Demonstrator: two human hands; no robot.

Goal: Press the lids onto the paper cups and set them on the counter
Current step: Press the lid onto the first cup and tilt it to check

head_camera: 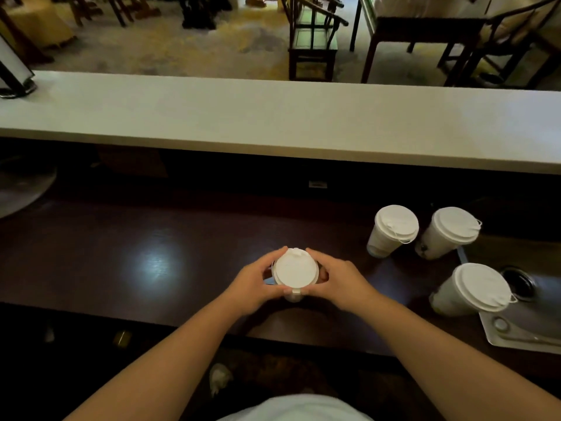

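Both hands (293, 279) round smooth wht lid (295, 270)

Three lidded cups (393, 230) right of the held cup (295, 273), counter (273, 120) behind.

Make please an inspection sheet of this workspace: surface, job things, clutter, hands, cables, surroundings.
Surface: dark glossy lower worktop; pale raised counter behind it.
Job's things: cup in hands with white lid on top; three lidded cups stand at the right on the worktop.
Clutter: metal sink tray far right.
Hands: left hand and right hand both hold the lid's rim, fingers curled.
Cables: nothing seen.
Surroundings: wooden chair and dark table beyond the counter.
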